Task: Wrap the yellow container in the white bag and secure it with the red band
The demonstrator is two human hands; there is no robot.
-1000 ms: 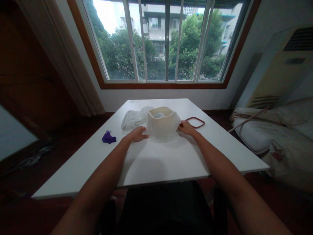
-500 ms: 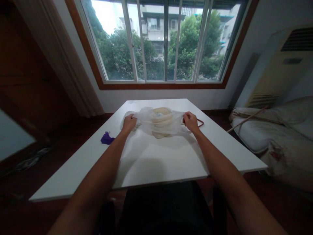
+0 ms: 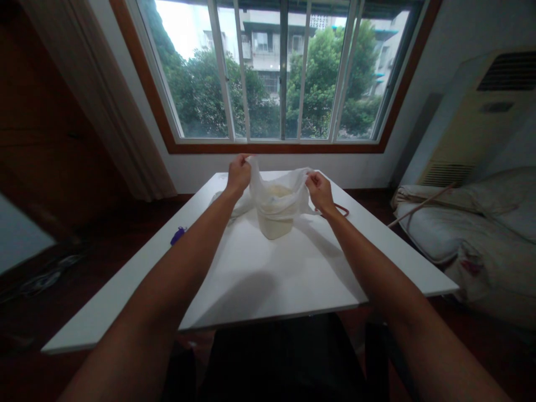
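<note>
A cream, bucket-shaped container (image 3: 274, 223) stands near the far middle of the white table (image 3: 285, 268). A thin white plastic bag (image 3: 276, 192) is raised above it and drapes over its top. My left hand (image 3: 238, 174) is closed on the bag's left edge, held high. My right hand (image 3: 319, 191) is closed on the bag's right edge, slightly lower. Whatever lies inside the container is hidden by the bag.
A small purple item (image 3: 177, 235) lies near the table's left edge. A reddish-brown ring (image 3: 341, 210) lies behind my right wrist. More white plastic (image 3: 238, 205) lies left of the container. A large window (image 3: 280, 72), an air-conditioning unit (image 3: 481, 117) and bedding (image 3: 473, 234) surround the table.
Both hands rose from the table beside the container, lifting the white plastic bag up off its sides. The hands came closer together above the container's top.
</note>
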